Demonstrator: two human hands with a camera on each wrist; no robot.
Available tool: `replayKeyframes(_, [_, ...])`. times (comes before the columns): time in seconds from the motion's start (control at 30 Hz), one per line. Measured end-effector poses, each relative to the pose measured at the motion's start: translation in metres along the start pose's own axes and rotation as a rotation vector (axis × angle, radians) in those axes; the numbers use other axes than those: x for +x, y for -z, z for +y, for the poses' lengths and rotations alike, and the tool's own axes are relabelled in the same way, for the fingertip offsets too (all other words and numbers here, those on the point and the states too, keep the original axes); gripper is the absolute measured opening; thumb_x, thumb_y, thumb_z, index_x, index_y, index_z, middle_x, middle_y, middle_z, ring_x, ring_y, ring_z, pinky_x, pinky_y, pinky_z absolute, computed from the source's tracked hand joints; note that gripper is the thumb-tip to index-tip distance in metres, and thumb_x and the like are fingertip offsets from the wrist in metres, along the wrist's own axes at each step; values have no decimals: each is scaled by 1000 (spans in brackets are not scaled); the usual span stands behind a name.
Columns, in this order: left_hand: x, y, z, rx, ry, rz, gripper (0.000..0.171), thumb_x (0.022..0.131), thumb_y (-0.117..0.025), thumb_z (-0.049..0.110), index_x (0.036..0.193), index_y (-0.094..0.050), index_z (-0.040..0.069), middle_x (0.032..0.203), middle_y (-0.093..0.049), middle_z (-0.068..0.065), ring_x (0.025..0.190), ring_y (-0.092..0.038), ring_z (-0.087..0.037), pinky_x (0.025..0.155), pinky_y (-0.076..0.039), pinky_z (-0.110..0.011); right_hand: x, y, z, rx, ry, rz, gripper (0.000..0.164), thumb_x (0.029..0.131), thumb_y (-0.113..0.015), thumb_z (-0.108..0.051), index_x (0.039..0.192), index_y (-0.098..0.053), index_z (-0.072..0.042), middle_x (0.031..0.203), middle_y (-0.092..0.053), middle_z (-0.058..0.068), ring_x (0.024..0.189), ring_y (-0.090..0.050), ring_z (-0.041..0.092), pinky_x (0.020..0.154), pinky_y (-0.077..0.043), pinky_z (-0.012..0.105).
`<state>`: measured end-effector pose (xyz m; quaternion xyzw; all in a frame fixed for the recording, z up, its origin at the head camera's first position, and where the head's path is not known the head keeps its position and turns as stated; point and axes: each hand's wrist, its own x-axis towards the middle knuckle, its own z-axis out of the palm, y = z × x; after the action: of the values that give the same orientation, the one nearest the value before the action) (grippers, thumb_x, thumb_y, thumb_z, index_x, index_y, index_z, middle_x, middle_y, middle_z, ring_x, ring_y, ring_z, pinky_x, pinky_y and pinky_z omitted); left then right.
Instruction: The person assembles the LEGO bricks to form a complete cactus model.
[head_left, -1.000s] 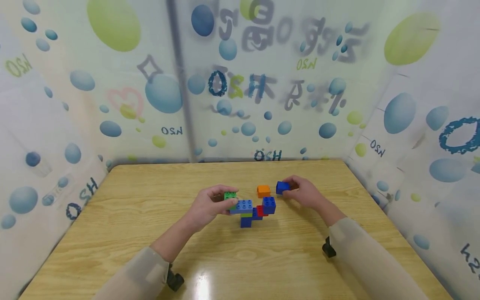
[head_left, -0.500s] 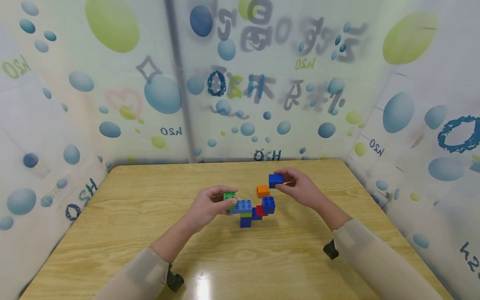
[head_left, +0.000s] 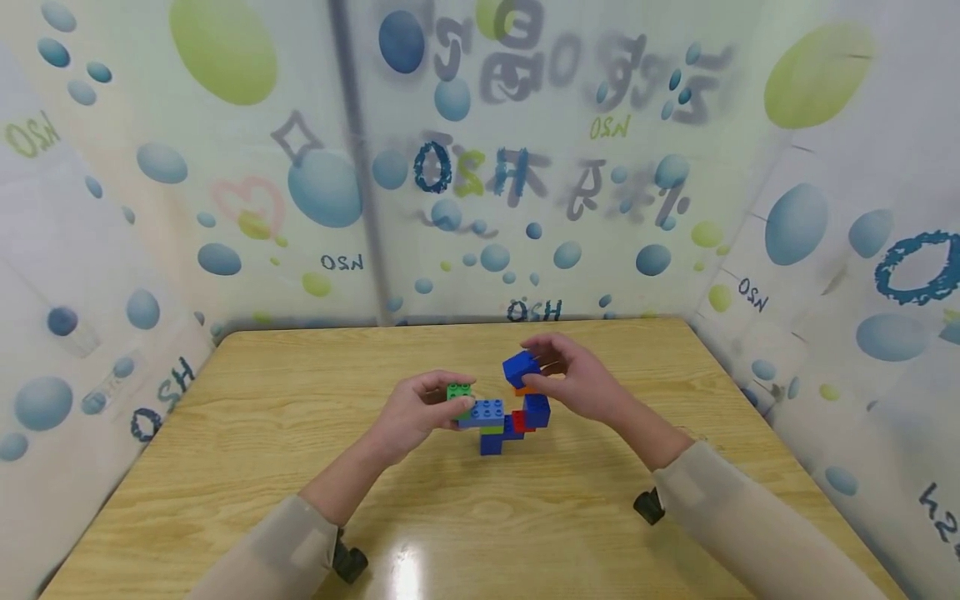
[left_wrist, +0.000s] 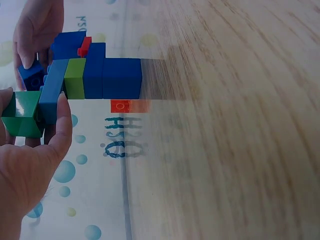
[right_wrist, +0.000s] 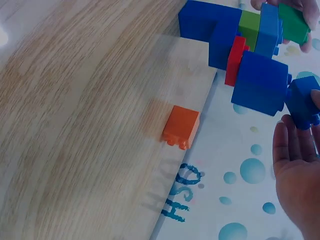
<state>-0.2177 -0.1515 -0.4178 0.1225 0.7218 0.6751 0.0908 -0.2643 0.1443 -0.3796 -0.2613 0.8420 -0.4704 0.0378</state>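
Observation:
My left hand [head_left: 408, 417] grips the left end of a built figure of toy building bricks, thumb and fingers round its green brick [left_wrist: 22, 114] and the adjoining light blue brick [head_left: 489, 411]. Below these come a lime brick [left_wrist: 75, 78] and dark blue bricks, standing on the table. A red brick [right_wrist: 236, 61] links to a raised dark blue brick [head_left: 537, 410] on the figure's right. Between its thumb and fingers, my right hand [head_left: 581, 382] pinches a loose blue brick [head_left: 519, 369], tilted and close above that raised brick.
An orange brick [right_wrist: 181, 125] lies loose on the wooden table [head_left: 300, 367] behind the figure, partly covered by the held brick in the head view. Patterned curtains [head_left: 465, 233] stand around the table's back and sides.
My right hand has lifted the loose blue brick from the table, carried it leftward over the orange brick and tilted it. The left hand and the figure stay in place.

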Motion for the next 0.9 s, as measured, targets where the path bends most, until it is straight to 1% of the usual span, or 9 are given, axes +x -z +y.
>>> replayKeyframes(0.13, [0, 1, 0, 4, -14, -5, 36, 103, -78, 14, 138, -74, 9, 105, -72, -3, 94, -69, -20, 83, -69, -37, -1, -5, -4, -12, 39, -27, 45, 103, -78, -17, 145, -64, -7, 133, -72, 14, 116, -72, 28, 103, -63, 50])
replayKeyframes(0.27, [1, 1, -1, 15, -21, -9, 36, 104, -78, 14, 139, -74, 8, 104, -72, -3, 95, -70, -20, 84, -69, -37, -3, -9, -6, -62, 83, -64, 44, 104, -78, -17, 146, -68, -10, 134, -71, 11, 113, -71, 24, 100, -63, 41])
replayKeyframes(0.33, [1, 1, -1, 21, -17, -6, 36, 104, -78, 15, 139, -74, 8, 102, -72, -3, 94, -70, -20, 84, -69, -37, -4, -11, -7, -90, 100, -77, 44, 104, -78, -19, 146, -70, -12, 134, -70, 10, 112, -70, 22, 100, -63, 41])
replayKeyframes(0.43, [1, 1, -1, 32, -12, -4, 36, 104, -78, 15, 139, -74, 8, 98, -69, -3, 94, -69, -21, 85, -69, -38, -3, -15, -8, -115, 116, -97, 42, 103, -79, -20, 145, -72, -15, 132, -70, 8, 111, -69, 20, 101, -63, 46])
replayKeyframes(0.5, [1, 1, -1, 34, -10, -3, 36, 104, -78, 15, 139, -74, 8, 97, -68, -3, 94, -69, -20, 85, -69, -37, -3, -17, -8, -123, 119, -111, 42, 103, -79, -20, 144, -73, -16, 131, -69, 8, 111, -68, 20, 102, -63, 49])
replayKeyframes(0.57, [1, 1, -1, 35, -10, -5, 36, 104, -78, 16, 139, -73, 8, 96, -67, -3, 94, -68, -20, 85, -69, -37, -2, -20, -10, -124, 119, -126, 42, 103, -79, -19, 144, -73, -16, 131, -69, 8, 112, -67, 21, 102, -63, 49])
replayKeyframes(0.77, [1, 2, -1, 26, -15, -12, 37, 104, -78, 16, 139, -73, 6, 93, -65, -3, 94, -69, -20, 85, -69, -37, -2, -26, -15, -110, 100, -158, 42, 104, -78, -24, 146, -73, -18, 133, -69, 8, 113, -67, 24, 96, -62, 36])
replayKeyframes(0.9, [1, 2, -1, 26, -20, -12, 36, 104, -78, 17, 139, -73, 7, 93, -65, -3, 94, -70, -19, 85, -69, -37, -2, -29, -17, -100, 88, -153, 38, 108, -73, -30, 145, -74, -20, 133, -69, 6, 109, -66, 20, 90, -61, 33])
